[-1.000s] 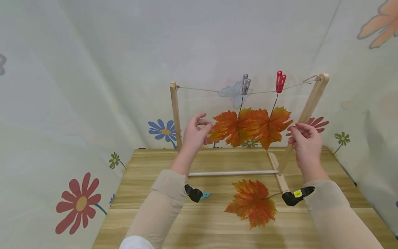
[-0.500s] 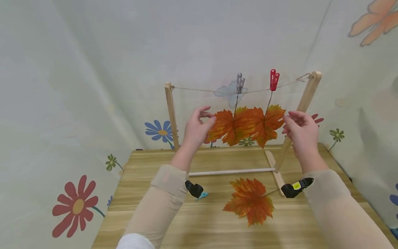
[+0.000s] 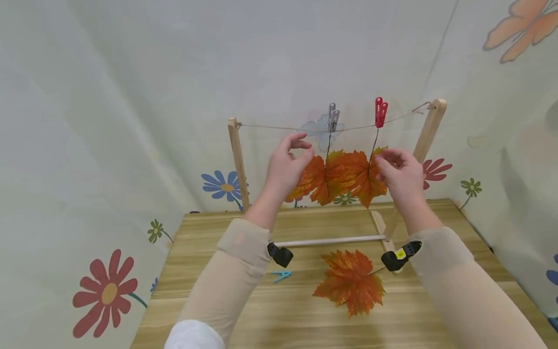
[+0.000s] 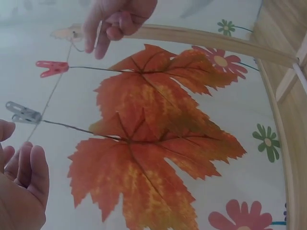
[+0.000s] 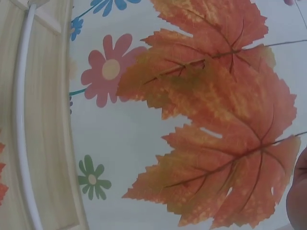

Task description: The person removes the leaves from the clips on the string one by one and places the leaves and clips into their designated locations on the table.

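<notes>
Two orange maple leaves hang by their stems from a string, the left leaf [image 3: 320,182] under a grey clothespin [image 3: 333,118] and the right leaf [image 3: 364,182] under a red clothespin [image 3: 380,112]. Their edges overlap. My left hand [image 3: 285,165], fingers loosely bent and thumb apart, is beside the left leaf, below the grey clothespin. My right hand [image 3: 401,174] is in front of the right leaf's outer edge; the left wrist view shows its relaxed fingers [image 4: 100,40] near that leaf's stem, gripping nothing. Only a bit of the right hand [image 5: 298,191] enters the right wrist view.
The string runs between two wooden posts, left [image 3: 237,160] and right [image 3: 430,128], joined low down by a white rod [image 3: 331,241]. On the wooden table [image 3: 244,315] lie a third maple leaf [image 3: 350,283] and a blue clothespin [image 3: 282,276]. A flower-printed cloth [image 3: 131,121] hangs behind.
Both hands have risen and moved inward: the left toward the grey clothespin, the right leftward in front of the right leaf. The blue clothespin has come fully into sight. The leaves still hang.
</notes>
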`<state>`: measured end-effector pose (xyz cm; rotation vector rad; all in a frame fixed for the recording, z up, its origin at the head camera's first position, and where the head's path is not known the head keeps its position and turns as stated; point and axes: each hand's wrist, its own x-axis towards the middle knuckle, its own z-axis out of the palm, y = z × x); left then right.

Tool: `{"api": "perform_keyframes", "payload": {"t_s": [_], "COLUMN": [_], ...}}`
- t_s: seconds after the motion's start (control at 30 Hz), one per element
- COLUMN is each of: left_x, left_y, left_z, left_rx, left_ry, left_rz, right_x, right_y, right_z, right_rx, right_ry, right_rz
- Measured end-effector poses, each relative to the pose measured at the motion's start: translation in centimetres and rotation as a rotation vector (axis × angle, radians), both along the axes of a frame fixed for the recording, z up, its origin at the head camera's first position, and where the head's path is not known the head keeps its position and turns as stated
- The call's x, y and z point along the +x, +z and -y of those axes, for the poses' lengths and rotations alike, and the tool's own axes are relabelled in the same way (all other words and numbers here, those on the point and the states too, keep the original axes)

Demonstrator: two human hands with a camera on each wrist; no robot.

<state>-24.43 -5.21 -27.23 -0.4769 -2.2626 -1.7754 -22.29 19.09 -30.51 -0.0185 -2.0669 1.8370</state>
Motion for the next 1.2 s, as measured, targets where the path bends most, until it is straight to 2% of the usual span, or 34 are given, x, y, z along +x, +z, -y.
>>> {"api": "perform_keyframes", "payload": {"t_s": [0.13, 0.37, 0.8, 1.2], "left_x": [0.2, 0.3, -0.8, -1.4], "left_y": [0.9, 2.3, 3.9, 4.6], "left_z": [-0.6, -1.7, -2.6, -3.2], "left_rx": [0.024, 0.058, 0.009, 0.046], "left_ry": [-0.012, -0.028, 0.015, -0.014], "left_rz": [-0.031, -0.019, -0.022, -0.010], "right_x": [0.0, -0.1, -1.5, -2.3], "right_y": [0.1, 0.5, 1.5, 0.9], "right_z": [0.8, 2.0, 5.2, 6.7], "right_rx": [0.017, 0.057, 0.171, 0.099], "right_ry": [0.032, 0.089, 0.117, 0.104], "right_rz": [-0.008, -0.043, -0.032, 0.012]}}
